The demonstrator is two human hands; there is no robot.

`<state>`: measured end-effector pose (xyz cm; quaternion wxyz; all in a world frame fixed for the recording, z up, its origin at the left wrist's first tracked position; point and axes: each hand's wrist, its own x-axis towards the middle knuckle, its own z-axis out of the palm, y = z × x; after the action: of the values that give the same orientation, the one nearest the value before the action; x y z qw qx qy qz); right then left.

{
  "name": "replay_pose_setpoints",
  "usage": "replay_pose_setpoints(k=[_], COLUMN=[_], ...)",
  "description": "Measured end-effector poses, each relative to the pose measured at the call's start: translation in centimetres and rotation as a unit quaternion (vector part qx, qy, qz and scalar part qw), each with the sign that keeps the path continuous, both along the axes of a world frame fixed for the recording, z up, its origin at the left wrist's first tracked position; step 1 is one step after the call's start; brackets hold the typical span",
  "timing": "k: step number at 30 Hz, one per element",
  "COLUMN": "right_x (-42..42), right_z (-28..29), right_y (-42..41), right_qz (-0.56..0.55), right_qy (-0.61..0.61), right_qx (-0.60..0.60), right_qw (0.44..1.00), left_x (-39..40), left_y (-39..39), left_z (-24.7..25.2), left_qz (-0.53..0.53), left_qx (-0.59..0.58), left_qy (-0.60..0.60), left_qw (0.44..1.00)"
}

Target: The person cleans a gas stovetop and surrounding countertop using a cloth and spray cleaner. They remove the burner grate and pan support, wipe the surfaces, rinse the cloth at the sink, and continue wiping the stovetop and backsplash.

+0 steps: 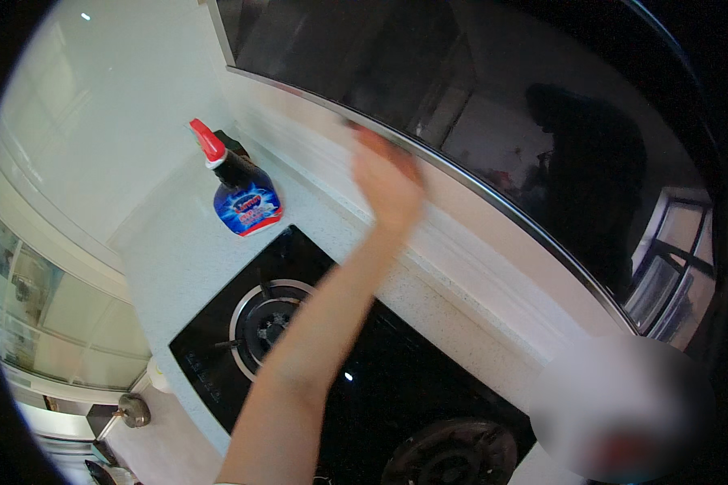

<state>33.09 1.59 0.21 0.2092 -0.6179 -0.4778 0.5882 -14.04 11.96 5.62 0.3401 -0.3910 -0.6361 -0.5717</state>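
Note:
My left hand [389, 182] is blurred by motion at the lower metal edge of a black glossy range-hood panel [352, 54]. A reddish-brown blur and a small dark spot show around the fingers, and I cannot tell whether these belong to something held. My bare forearm crosses above a black glass gas hob [376, 357] and partly covers its left burner [267, 330]. Beyond the hob's corner stands a blue spray bottle [249, 203] with a black neck and red trigger head. My right hand is out of view.
A second burner [452, 458] is at the bottom edge of the view. Pale speckled countertop [158, 273] surrounds the hob and meets the white wall [127, 109]. A dark object [233, 144] sits behind the bottle. A metal pot [134, 411] is at the lower left. A blurred patch covers the lower right.

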Motion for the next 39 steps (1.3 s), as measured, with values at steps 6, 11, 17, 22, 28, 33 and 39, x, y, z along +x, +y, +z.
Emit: replay_pose_setpoints(k=[6, 11, 17, 22, 28, 33, 39], right_x=[2.6, 6.7, 9.8, 12.7, 15.8, 16.8, 15.0], right_z=[-1.0, -2.3, -5.0, -8.0, -13.2, -15.8, -21.2], right_y=[-4.7, -12.6, -22.3, -32.0, -44.5, -60.0, -70.7], right_qz=[-0.007, -0.062, -0.102, -0.158, -0.209, -0.344, -0.368], right_qy=[-0.016, -0.037, -0.014, 0.011, 0.111, 0.206, 0.270], right_qx=[-0.040, -0.092, -0.141, -0.194, -0.259, -0.285, -0.317], right_qw=[0.999, 0.993, 0.985, 0.968, 0.936, 0.870, 0.832], left_x=[-23.3, -11.8, 12.1, 38.6, 42.6, 26.2, 13.8], left_y=[1.9, 3.0, -1.0, -3.5, -10.0, -11.2, -2.5], left_z=[-1.7, -9.1, -3.6, -2.4, -4.7, 2.4, -0.1], left_qz=[-0.136, -0.061, -0.013, -0.379, -0.490, -0.353, -0.288], left_qx=[0.029, -0.021, -0.162, -0.687, -0.443, -0.029, 0.048], left_qy=[-0.571, -0.700, -0.682, -0.383, -0.209, -0.881, -0.793], left_qw=[0.809, 0.712, 0.713, 0.487, 0.721, 0.314, 0.534])
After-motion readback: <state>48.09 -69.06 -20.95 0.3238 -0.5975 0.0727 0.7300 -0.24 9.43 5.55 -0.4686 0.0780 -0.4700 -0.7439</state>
